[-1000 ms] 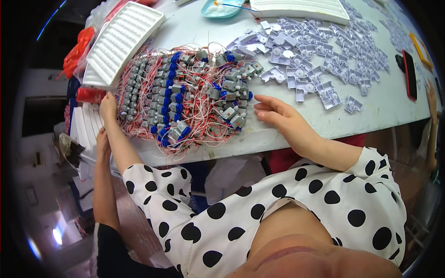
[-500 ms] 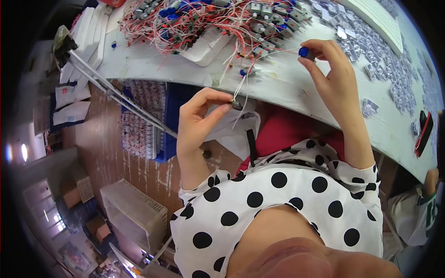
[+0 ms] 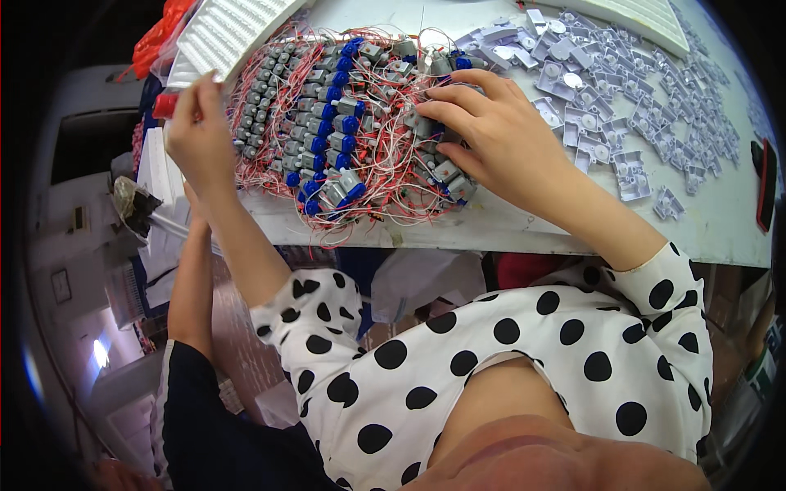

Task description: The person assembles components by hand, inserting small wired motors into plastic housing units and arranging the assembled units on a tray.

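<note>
My right hand (image 3: 503, 131) reaches over a pile of small grey motors (image 3: 319, 123) with red and white wires, many with blue end caps. Its thumb and fingers are spread, the fingertips touching motors at the pile's right side. My left hand (image 3: 201, 123) is raised at the pile's left, its fingers pressed together near the corner of a white ribbed tray (image 3: 233, 37). A red cylindrical thing (image 3: 164, 105) shows beside its fingers. Whether they grip this or something else is hidden.
Many pale grey plastic housings (image 3: 589, 114) lie scattered to the right of the motors. Another person's forearm (image 3: 191, 286) reaches up beside my left arm, its hand mostly hidden. A red and black tool (image 3: 765, 184) lies at the table's right edge. Another white panel (image 3: 647, 23) lies at the back.
My right hand has left the blue-capped motor and moved left over the pile. My left hand has gone up and left, away from the small dark wired part. Another person's arm has come in.
</note>
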`<state>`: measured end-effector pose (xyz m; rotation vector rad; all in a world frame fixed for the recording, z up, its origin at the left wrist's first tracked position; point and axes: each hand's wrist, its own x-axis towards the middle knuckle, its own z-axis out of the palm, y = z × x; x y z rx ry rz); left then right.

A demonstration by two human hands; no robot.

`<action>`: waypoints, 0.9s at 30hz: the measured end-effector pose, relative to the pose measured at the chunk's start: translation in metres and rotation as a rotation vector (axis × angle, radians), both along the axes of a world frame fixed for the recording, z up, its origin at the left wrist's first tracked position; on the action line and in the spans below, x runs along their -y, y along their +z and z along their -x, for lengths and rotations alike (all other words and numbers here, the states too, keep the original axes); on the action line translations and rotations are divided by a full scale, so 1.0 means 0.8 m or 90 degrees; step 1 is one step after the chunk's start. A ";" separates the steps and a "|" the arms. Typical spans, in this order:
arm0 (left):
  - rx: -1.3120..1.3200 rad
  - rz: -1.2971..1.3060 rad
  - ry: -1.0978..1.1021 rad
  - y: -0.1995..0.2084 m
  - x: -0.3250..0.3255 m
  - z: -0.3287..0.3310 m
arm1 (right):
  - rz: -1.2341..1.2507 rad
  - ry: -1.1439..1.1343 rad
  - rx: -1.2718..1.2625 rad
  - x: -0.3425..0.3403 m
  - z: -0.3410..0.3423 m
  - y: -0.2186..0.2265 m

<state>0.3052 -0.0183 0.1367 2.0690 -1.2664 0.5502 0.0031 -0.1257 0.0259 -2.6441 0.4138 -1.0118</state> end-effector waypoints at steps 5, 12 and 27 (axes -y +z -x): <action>0.036 -0.074 -0.340 -0.029 -0.042 0.155 | -0.002 0.004 -0.043 -0.004 0.008 0.016; 0.105 -0.202 -0.363 -0.061 -0.019 0.175 | 0.046 -0.018 -0.063 -0.005 0.026 0.015; -0.011 -0.229 -0.298 -0.075 0.001 0.185 | 0.092 0.033 0.007 0.001 0.033 -0.003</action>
